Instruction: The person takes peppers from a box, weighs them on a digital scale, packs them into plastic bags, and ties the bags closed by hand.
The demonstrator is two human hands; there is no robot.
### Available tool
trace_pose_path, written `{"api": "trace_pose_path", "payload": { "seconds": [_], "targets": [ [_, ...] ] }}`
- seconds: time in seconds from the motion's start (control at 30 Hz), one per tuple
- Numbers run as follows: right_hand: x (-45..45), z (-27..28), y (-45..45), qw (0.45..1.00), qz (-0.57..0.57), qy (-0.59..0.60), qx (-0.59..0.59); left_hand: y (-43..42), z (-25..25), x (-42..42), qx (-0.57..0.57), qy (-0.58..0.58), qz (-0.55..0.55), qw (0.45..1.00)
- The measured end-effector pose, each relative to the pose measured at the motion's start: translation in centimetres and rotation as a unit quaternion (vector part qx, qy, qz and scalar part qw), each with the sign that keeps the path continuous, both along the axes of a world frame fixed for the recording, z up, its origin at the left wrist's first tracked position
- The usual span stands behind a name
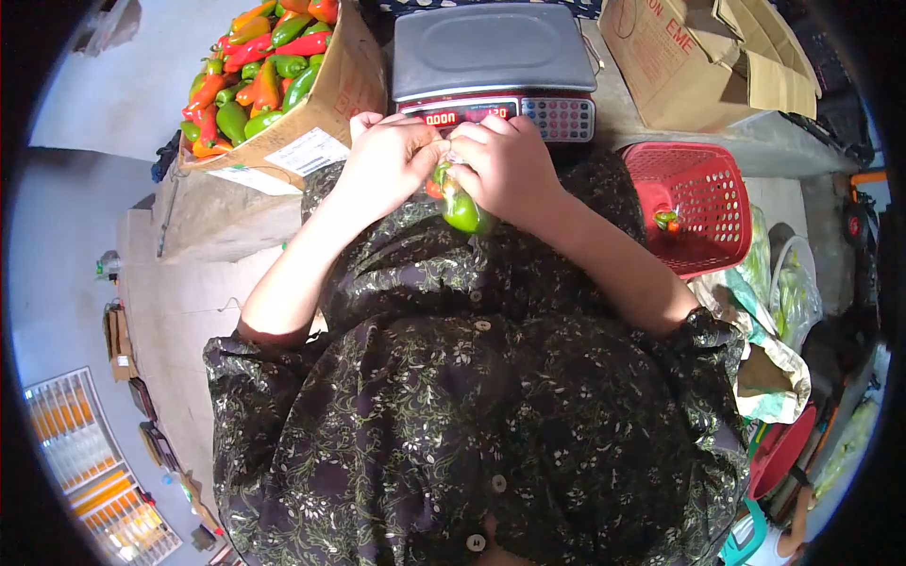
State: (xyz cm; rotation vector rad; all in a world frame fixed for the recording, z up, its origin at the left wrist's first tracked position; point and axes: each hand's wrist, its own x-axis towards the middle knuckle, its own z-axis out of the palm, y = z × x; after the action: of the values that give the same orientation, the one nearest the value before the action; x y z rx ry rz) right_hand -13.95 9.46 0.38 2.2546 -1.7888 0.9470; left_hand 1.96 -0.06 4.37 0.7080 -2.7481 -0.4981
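Observation:
A small clear plastic bag of peppers [464, 211], green with a bit of red-orange, hangs between my hands in front of the scale. My left hand [389, 162] has its fingers closed in a pinch at the top of the bag. From the other side, my right hand [510, 172] also pinches the bag's neck, fingers curled. The fingertips of both hands nearly meet, and the neck is partly hidden behind them. Just beyond them is a digital scale [486, 52] with lit red digits and a keypad, nothing on its plate.
At the left stands a cardboard box [354, 80] heaped with red, orange and green peppers [260, 80]. Another cardboard box [675, 71] is at the back right. A red plastic basket [725, 193] with a few pepper pieces sits right, above bagged green produce [795, 292].

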Motion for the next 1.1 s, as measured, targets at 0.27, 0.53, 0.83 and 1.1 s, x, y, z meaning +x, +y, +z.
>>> {"api": "trace_pose_path", "payload": {
  "seconds": [0.27, 0.53, 0.83, 1.1],
  "targets": [
    [-1.2, -0.1, -0.2, 0.991, 0.107, -0.062, 0.057, 0.1, -1.1, -0.4, 0.412, 0.099, 0.055, 0.904],
    [-1.0, -2.2, -0.3, 0.95, 0.124, -0.247, 0.144, 0.8, 0.0, -1.5, 0.294, 0.036, 0.057, 0.954],
    [-1.4, -2.8, -0.2, 0.835, 0.154, -0.455, 0.27, 0.4, -2.7, 0.3, 0.437, 0.174, -0.008, 0.883],
    [-0.2, -3.7, 0.4, 0.823, 0.194, -0.458, 0.276, 0.3, -1.9, 2.4, 0.237, 0.109, -0.108, 0.959]
  ]
}}
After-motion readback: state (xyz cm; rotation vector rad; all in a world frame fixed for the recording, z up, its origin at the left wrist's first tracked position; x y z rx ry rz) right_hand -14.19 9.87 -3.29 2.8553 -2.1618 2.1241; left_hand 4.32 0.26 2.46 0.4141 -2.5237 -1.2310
